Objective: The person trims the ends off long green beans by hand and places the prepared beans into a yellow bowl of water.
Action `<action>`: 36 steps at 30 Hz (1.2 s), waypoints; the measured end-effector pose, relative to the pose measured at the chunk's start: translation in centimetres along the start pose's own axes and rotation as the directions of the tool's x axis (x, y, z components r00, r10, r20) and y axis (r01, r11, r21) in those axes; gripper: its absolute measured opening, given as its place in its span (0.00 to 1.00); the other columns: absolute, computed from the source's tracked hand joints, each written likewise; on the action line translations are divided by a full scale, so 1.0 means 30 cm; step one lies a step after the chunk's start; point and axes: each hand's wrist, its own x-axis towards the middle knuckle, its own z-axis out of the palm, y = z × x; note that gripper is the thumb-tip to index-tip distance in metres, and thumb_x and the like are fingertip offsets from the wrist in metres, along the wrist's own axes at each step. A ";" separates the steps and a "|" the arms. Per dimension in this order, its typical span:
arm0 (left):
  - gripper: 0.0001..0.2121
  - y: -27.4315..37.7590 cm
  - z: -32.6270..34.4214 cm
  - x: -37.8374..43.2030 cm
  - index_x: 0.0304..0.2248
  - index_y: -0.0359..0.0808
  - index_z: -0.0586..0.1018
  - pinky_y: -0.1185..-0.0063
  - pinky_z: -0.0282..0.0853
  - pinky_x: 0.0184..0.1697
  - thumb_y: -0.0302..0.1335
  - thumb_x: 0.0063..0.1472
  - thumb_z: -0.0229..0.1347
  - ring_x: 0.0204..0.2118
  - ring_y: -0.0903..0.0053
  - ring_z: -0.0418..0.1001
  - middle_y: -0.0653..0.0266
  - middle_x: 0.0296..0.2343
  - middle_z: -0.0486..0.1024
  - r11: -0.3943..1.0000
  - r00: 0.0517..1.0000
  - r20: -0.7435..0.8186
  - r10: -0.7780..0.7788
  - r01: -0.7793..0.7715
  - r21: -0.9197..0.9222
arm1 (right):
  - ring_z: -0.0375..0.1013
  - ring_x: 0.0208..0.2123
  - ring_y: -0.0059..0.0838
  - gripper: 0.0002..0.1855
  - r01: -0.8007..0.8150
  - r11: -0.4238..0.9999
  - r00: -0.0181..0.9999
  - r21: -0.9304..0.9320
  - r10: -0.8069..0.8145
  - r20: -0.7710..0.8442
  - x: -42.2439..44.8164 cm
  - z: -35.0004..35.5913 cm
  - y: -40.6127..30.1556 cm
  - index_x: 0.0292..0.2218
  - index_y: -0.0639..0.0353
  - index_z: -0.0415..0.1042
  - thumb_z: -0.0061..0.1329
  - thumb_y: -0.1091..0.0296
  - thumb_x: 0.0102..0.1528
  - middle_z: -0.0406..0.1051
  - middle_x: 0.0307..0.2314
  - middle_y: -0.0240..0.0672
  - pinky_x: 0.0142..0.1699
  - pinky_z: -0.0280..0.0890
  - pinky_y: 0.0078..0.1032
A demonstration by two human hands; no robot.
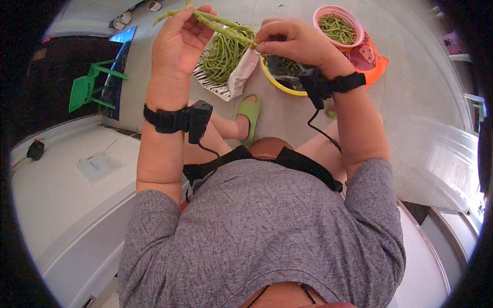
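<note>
Between the thumb and fingers of my left hand (183,42) are a few long green beans (221,29), their ends sticking out on both sides. At their right-hand tip, the thumb and forefinger of my right hand (294,40) pinch the end of a bean. Below and between the hands, a zebra-striped plastic bag (242,73) lies open with a heap of long beans (223,61) in it. Under my right hand stands a yellow-rimmed basin (274,81), partly hidden, with dark contents I cannot make out. Farther right, a pink plastic basket (360,34) holds short bean pieces (337,29).
An orange bag (379,67) lies under and beside the pink basket. My foot in a green slipper (252,115) rests on the tiled floor near the striped bag. Left stands a green plastic stool (81,92). A black cable (319,125) hangs from the right wrist strap (348,82).
</note>
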 end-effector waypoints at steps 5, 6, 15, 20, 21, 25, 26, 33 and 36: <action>0.07 -0.036 0.043 -0.028 0.36 0.31 0.73 0.68 0.73 0.47 0.26 0.61 0.54 0.43 0.63 0.74 0.51 0.37 0.76 1.000 1.000 0.003 0.018 -0.018 -0.011 | 0.68 0.31 0.23 0.09 -0.002 1.000 1.000 0.007 0.002 0.001 -0.001 -0.004 0.029 0.33 0.67 0.72 0.49 0.68 0.56 0.68 0.27 0.31 0.38 0.63 0.19; 0.06 -0.042 0.050 -0.027 0.35 0.31 0.73 0.67 0.72 0.46 0.25 0.60 0.54 0.41 0.63 0.74 0.52 0.34 0.76 1.000 0.998 -0.065 0.020 -0.020 0.005 | 0.68 0.31 0.23 0.09 -0.005 1.000 1.000 0.009 0.005 0.001 -0.002 -0.006 0.033 0.33 0.67 0.72 0.49 0.68 0.56 0.68 0.27 0.31 0.38 0.63 0.19; 0.06 -0.148 0.057 0.084 0.32 0.34 0.72 0.75 0.71 0.34 0.27 0.61 0.55 0.29 0.74 0.72 0.61 0.27 0.74 0.991 0.993 -0.042 0.112 -0.109 0.080 | 0.69 0.27 0.19 0.09 -0.180 0.977 0.978 -0.110 0.166 -0.124 -0.035 -0.103 0.145 0.30 0.67 0.70 0.43 0.71 0.54 0.69 0.22 0.31 0.36 0.65 0.19; 0.07 -0.222 0.053 0.162 0.32 0.35 0.73 0.82 0.67 0.29 0.28 0.60 0.57 0.25 0.82 0.68 0.66 0.25 0.72 0.963 0.995 -0.056 0.082 -0.064 0.262 | 0.67 0.25 0.17 0.07 -0.236 0.972 0.962 -0.014 0.232 -0.142 -0.056 -0.132 0.190 0.27 0.66 0.68 0.41 0.72 0.53 0.68 0.20 0.29 0.33 0.63 0.17; 0.07 -0.238 0.070 0.166 0.33 0.34 0.74 0.84 0.65 0.28 0.28 0.59 0.58 0.24 0.85 0.67 0.68 0.25 0.73 0.924 0.996 -0.041 0.076 -0.055 0.378 | 0.66 0.25 0.17 0.07 -0.245 0.969 0.960 -0.036 0.237 -0.152 -0.055 -0.133 0.195 0.26 0.66 0.68 0.40 0.73 0.53 0.68 0.20 0.28 0.32 0.63 0.17; 0.09 -0.293 0.167 0.168 0.36 0.32 0.76 0.85 0.66 0.32 0.27 0.57 0.59 0.28 0.87 0.68 0.70 0.28 0.74 0.787 0.987 0.087 -0.138 0.056 0.615 | 0.66 0.24 0.17 0.08 -0.271 0.958 0.957 -0.092 0.258 -0.130 -0.034 -0.147 0.168 0.27 0.67 0.68 0.40 0.72 0.54 0.68 0.20 0.28 0.32 0.63 0.17; 0.10 -0.313 0.177 0.172 0.38 0.31 0.76 0.86 0.66 0.34 0.26 0.56 0.59 0.30 0.87 0.69 0.70 0.29 0.74 0.800 0.966 0.179 -0.186 0.043 0.599 | 0.66 0.24 0.17 0.08 -0.276 0.956 0.957 -0.096 0.264 -0.124 -0.030 -0.144 0.170 0.27 0.67 0.68 0.40 0.72 0.54 0.68 0.20 0.28 0.32 0.63 0.17; 0.10 -0.342 0.184 0.200 0.36 0.31 0.77 0.85 0.66 0.38 0.25 0.55 0.59 0.32 0.86 0.70 0.69 0.31 0.75 0.756 0.912 0.272 -0.307 0.060 0.652 | 0.68 0.25 0.16 0.08 -0.329 0.944 0.928 0.012 0.326 -0.181 -0.027 -0.174 0.189 0.29 0.66 0.70 0.41 0.72 0.56 0.69 0.21 0.29 0.31 0.63 0.16; 0.09 -0.353 0.179 0.200 0.35 0.31 0.77 0.84 0.67 0.35 0.25 0.54 0.59 0.29 0.85 0.71 0.69 0.28 0.76 0.700 0.928 0.226 -0.297 0.050 0.713 | 0.68 0.25 0.16 0.08 -0.351 0.935 0.914 0.052 0.354 -0.196 -0.046 -0.153 0.192 0.30 0.66 0.70 0.41 0.72 0.56 0.69 0.21 0.29 0.31 0.63 0.16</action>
